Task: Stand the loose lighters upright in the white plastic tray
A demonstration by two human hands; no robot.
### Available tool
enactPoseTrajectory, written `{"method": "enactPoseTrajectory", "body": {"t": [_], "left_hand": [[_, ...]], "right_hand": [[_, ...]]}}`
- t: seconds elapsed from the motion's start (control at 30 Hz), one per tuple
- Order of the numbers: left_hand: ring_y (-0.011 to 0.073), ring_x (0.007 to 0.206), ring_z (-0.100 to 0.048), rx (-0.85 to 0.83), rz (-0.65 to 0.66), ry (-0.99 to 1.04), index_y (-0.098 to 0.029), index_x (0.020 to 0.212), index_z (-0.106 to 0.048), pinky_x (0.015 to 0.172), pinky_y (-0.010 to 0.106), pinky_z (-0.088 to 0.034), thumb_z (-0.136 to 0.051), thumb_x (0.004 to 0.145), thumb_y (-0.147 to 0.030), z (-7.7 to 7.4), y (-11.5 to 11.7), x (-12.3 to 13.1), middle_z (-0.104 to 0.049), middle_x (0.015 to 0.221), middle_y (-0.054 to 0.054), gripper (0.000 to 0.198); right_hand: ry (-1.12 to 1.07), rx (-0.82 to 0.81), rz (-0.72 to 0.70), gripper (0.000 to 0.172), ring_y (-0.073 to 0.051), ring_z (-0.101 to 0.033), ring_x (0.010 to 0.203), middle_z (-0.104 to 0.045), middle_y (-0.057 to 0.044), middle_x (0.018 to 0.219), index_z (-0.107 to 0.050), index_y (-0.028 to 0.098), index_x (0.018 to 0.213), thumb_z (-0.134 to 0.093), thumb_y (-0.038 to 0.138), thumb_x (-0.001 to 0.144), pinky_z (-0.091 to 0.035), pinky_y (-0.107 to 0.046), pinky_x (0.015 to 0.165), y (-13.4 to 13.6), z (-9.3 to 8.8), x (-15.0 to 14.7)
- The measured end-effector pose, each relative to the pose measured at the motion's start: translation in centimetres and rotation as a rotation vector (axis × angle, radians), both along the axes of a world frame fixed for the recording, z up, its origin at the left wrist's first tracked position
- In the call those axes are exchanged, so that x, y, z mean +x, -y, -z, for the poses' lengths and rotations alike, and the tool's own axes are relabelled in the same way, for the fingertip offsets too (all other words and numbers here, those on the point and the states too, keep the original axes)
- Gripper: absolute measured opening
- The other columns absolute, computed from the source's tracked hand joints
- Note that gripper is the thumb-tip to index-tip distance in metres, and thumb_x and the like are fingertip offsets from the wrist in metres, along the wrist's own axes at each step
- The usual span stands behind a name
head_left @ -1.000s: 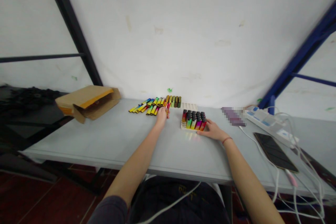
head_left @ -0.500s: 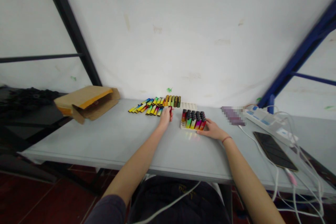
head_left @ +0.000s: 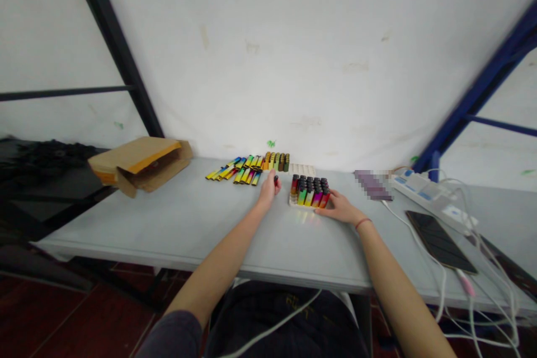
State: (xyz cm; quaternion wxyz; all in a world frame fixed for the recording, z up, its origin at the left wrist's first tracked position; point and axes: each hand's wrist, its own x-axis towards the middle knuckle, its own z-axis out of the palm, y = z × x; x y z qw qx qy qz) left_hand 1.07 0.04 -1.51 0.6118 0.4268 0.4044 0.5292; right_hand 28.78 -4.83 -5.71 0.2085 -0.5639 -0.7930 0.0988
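The left hand (head_left: pixel 267 192), just below the middle of the frame, is curled in a pinch around a black-capped lighter (head_left: pixel 276 179), mostly hidden in the fingers. The open right hand (head_left: pixel 340 208) has its fingertips against the lower right corner of a white tray (head_left: pixel 291 202) packed with upright gradient lighters (head_left: pixel 309 191). Rows of flat-lying lighters (head_left: pixel 239 173) lie beyond the left hand.

I couldn't read the blurred purple object (head_left: pixel 372 185), and the left hand (head_left: pixel 267 193) hid most of a tiny dark item (head_left: pixel 276 178).
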Motion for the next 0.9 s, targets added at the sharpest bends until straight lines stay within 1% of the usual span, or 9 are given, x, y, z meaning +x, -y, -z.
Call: {"method": "enactPoseTrajectory", "body": {"t": [0.07, 0.13, 0.2, 0.37, 0.43, 0.57, 0.67, 0.8, 0.9], "left_hand": [[0.0063, 0.032, -0.024, -0.045, 0.005, 0.030, -0.023, 0.057, -0.038, 0.038, 0.021, -0.017, -0.041, 0.092, -0.064, -0.4, 0.2, 0.1, -0.029, 0.040, -0.007, 0.054], [0.0059, 0.032, -0.021, -0.090, 0.005, 0.056, -0.023, 0.061, -0.038, 0.037, 0.021, -0.014, -0.037, 0.094, -0.061, -0.7, 0.5, 0.3, -0.030, 0.041, -0.008, 0.051], [0.0056, 0.031, -0.021, -0.097, -0.010, 0.066, -0.022, 0.065, -0.039, 0.037, 0.020, -0.013, -0.037, 0.095, -0.060, -0.8, 0.8, 0.5, -0.033, 0.044, -0.008, 0.048], [0.0058, 0.035, -0.032, 0.028, -0.095, 0.070, -0.022, 0.077, -0.045, 0.038, 0.019, -0.023, -0.047, 0.091, -0.068, -0.4, 1.1, 1.0, -0.043, 0.051, -0.008, 0.049], [0.0060, 0.035, -0.033, 0.022, -0.090, 0.065, -0.022, 0.074, -0.045, 0.039, 0.020, -0.024, -0.046, 0.091, -0.069, -0.2, 1.0, 1.1, -0.042, 0.050, -0.007, 0.050], [0.0072, 0.034, -0.027, -0.074, -0.034, 0.038, -0.023, 0.063, -0.040, 0.037, 0.021, -0.020, -0.036, 0.094, -0.067, -0.4, 0.9, 0.7, -0.032, 0.043, -0.007, 0.054], [0.0073, 0.033, -0.023, -0.098, -0.037, 0.014, -0.024, 0.059, -0.038, 0.038, 0.021, -0.018, -0.034, 0.094, -0.065, -0.6, 1.1, 0.5, -0.027, 0.041, -0.007, 0.054], [0.0070, 0.033, -0.020, -0.112, -0.092, -0.020, -0.024, 0.058, -0.036, 0.038, 0.021, -0.015, -0.032, 0.096, -0.055, -0.8, 1.3, 0.5, -0.026, 0.041, -0.008, 0.049], [0.0073, 0.033, -0.021, -0.088, -0.149, -0.025, -0.023, 0.059, -0.035, 0.038, 0.020, -0.016, -0.030, 0.096, -0.046, -0.9, 1.3, 0.8, -0.027, 0.042, -0.007, 0.044]], "right_hand": [[0.005, 0.000, -0.011, 0.073, -0.037, -0.060, 0.125, -0.063, -0.018, 0.137, -0.070, 0.017, 0.123, -0.069, 0.073, 0.076, -0.047, -0.050, 0.110, 0.0, 0.0, 0.0], [0.009, -0.004, -0.018, 0.071, -0.037, -0.060, 0.124, -0.063, -0.018, 0.135, -0.070, 0.017, 0.121, -0.069, 0.072, 0.077, -0.047, -0.050, 0.110, 0.1, -0.2, 0.0], [0.004, -0.009, -0.013, 0.070, -0.037, -0.060, 0.124, -0.064, -0.018, 0.135, -0.070, 0.017, 0.121, -0.070, 0.071, 0.077, -0.048, -0.051, 0.110, 0.1, -0.2, 0.0], [-0.013, -0.012, -0.006, 0.070, -0.038, -0.059, 0.126, -0.063, -0.018, 0.136, -0.070, 0.018, 0.121, -0.071, 0.071, 0.076, -0.046, -0.052, 0.111, 0.1, -0.2, -0.1], [-0.010, -0.014, -0.002, 0.070, -0.037, -0.059, 0.126, -0.063, -0.017, 0.136, -0.070, 0.018, 0.121, -0.071, 0.071, 0.076, -0.046, -0.051, 0.111, 0.1, -0.1, -0.1], [0.004, -0.022, 0.018, 0.071, -0.036, -0.061, 0.122, -0.064, -0.018, 0.133, -0.070, 0.016, 0.120, -0.071, 0.072, 0.076, -0.048, -0.049, 0.109, 0.2, -0.3, -0.1], [0.009, -0.014, 0.008, 0.068, -0.036, -0.062, 0.121, -0.064, -0.018, 0.132, -0.072, 0.016, 0.116, -0.071, 0.071, 0.077, -0.049, -0.049, 0.108, 0.3, -0.5, -0.3], [0.016, -0.022, 0.017, 0.070, -0.037, -0.061, 0.122, -0.063, -0.020, 0.134, -0.071, 0.014, 0.118, -0.070, 0.071, 0.076, -0.048, -0.050, 0.109, 0.3, -0.4, -0.3], [-0.002, -0.022, 0.019, 0.071, -0.038, -0.062, 0.122, -0.063, -0.018, 0.135, -0.070, 0.016, 0.121, -0.071, 0.071, 0.075, -0.048, -0.052, 0.109, 0.2, -0.2, -0.1]]}}
